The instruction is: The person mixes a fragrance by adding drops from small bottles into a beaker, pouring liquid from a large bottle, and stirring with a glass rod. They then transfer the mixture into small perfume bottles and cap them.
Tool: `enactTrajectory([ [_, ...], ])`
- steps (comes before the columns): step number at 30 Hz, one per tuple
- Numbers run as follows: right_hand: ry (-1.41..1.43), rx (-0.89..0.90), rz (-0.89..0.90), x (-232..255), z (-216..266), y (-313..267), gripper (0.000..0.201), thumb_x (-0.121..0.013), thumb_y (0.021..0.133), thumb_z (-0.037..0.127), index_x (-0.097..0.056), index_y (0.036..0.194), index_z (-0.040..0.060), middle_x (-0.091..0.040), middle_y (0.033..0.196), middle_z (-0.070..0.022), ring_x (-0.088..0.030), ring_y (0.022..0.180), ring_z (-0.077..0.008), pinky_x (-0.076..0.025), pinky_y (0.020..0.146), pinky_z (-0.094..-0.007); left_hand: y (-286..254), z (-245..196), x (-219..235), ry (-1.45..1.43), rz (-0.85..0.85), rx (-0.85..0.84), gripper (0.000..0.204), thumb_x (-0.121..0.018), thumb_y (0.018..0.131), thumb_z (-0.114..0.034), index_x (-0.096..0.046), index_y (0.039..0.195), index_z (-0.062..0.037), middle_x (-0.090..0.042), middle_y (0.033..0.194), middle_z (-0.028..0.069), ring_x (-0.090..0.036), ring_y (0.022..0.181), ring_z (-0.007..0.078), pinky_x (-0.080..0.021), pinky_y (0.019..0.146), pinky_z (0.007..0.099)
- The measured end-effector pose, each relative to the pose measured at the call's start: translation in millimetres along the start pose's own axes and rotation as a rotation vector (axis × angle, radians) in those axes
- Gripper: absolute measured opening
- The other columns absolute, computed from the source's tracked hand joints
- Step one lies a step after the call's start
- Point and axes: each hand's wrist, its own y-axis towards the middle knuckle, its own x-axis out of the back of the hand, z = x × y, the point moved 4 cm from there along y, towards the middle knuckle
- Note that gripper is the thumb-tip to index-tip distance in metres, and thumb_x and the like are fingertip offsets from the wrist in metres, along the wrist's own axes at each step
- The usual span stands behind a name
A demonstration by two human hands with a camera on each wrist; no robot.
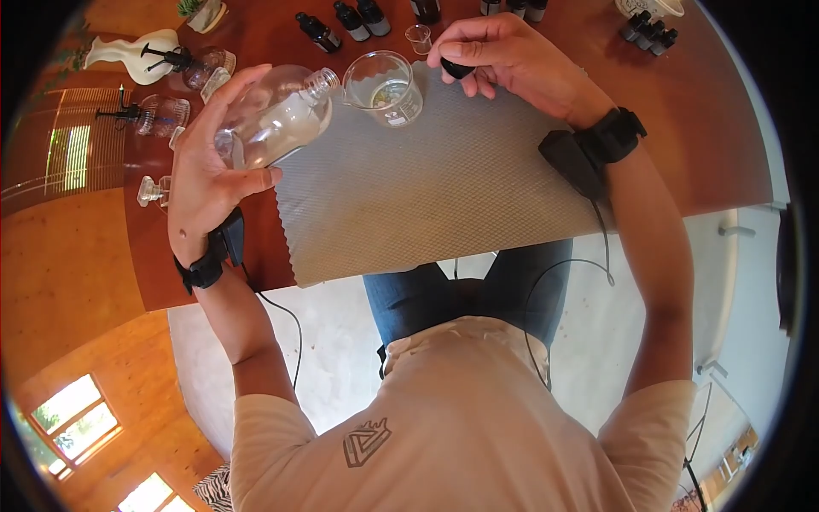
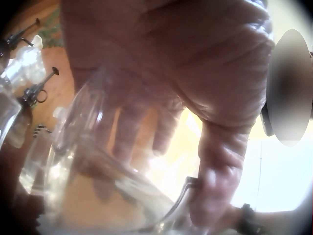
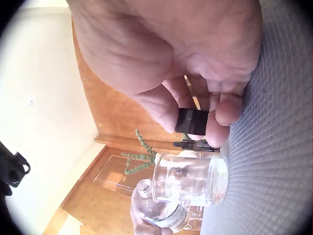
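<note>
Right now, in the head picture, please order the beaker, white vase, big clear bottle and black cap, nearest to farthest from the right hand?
1. Black cap: pinched in the right hand.
2. Beaker: left of that hand.
3. Big clear bottle: farther left, in the left hand.
4. White vase: far left.

From my remote station I see a clear, open-mouthed bottle [image 1: 290, 119] tilted in the left hand [image 1: 205, 162], its neck just left of an upright graduated beaker [image 1: 404, 107], and a short black cap [image 3: 192, 121] pinched by the right hand [image 1: 516, 61] to the beaker's right.
</note>
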Motion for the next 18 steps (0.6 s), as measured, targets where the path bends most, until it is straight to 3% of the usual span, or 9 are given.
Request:
enactTrajectory([
  [4, 0.194, -0.091, -0.002, 1, 4, -2, 0.024, -0.059, 0.104, 0.017, -0.071, 0.111, -0.0030, -0.068, 0.092, -0.0062, -0.063, 0.077, -0.0098, -0.049, 0.066, -0.0218, -1, -8, -3, 0.091, 0.005, -0.028, 0.098, -0.082, 0.050, -0.003, -0.058, 0.144, -0.0163, -0.067, 0.127, 0.0114, -0.063, 0.121, 0.0268, -0.048, 0.105, 0.0399],
  [10, 0.158, -0.085, 0.006, 0, 5, -1, 0.025, -0.060, 0.104, 0.018, -0.070, 0.112, -0.0037, -0.067, 0.095, -0.0050, -0.062, 0.075, -0.0096, -0.049, 0.066, -0.0210, -2, -8, -6, 0.131, 0.019, -0.001, 0.100, -0.077, 0.049, 0.007, -0.058, 0.144, -0.0166, -0.066, 0.130, 0.0132, -0.063, 0.122, 0.0274, -0.049, 0.104, 0.0395],
  [18, 0.109, -0.046, 0.012, 0, 7, -2, 0.027, -0.061, 0.104, 0.019, -0.071, 0.112, -0.0042, -0.068, 0.092, -0.0051, -0.062, 0.074, -0.0090, -0.049, 0.065, -0.0212, -4, -21, -6, 0.197, 0.022, 0.004, 0.099, -0.075, 0.049, 0.009, -0.058, 0.144, -0.0166, -0.067, 0.129, 0.0118, -0.064, 0.120, 0.0270, -0.049, 0.104, 0.0383],
])
